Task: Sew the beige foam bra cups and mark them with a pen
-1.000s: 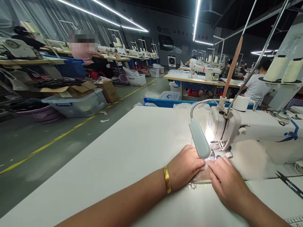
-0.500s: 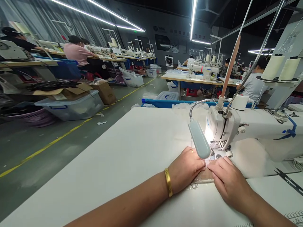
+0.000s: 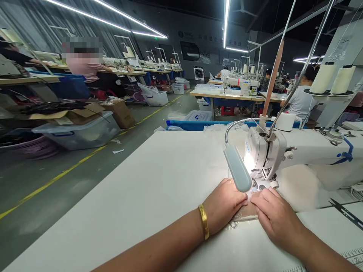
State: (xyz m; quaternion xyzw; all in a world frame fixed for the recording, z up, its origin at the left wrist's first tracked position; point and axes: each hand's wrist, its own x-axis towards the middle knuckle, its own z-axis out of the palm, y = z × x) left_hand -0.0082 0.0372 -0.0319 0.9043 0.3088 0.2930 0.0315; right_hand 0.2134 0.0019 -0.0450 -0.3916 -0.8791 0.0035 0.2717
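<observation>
A white sewing machine (image 3: 256,151) stands at the right, its needle area lit. Below it lies a small tan fabric piece (image 3: 248,212) with a pale edge and clear film around it. My left hand (image 3: 225,204), with a gold bracelet at the wrist, is closed on the fabric's left side, fingertips pinched together. From the right, my right hand (image 3: 273,215) presses the same piece with curled fingers. The grey-green lamp head (image 3: 238,168) hangs over the left fingers and hides part of the needle area.
Black thread snips (image 3: 346,213) lie at the right, above a printed ruler scale (image 3: 353,258). Thread cones (image 3: 321,78) stand behind the machine. Plastic bins (image 3: 82,130) line the aisle at left; several people sit at machines farther back.
The camera view has turned slightly right, shifting the background left. Both hands stay at the fabric, with hardly any movement relative to the machine.
</observation>
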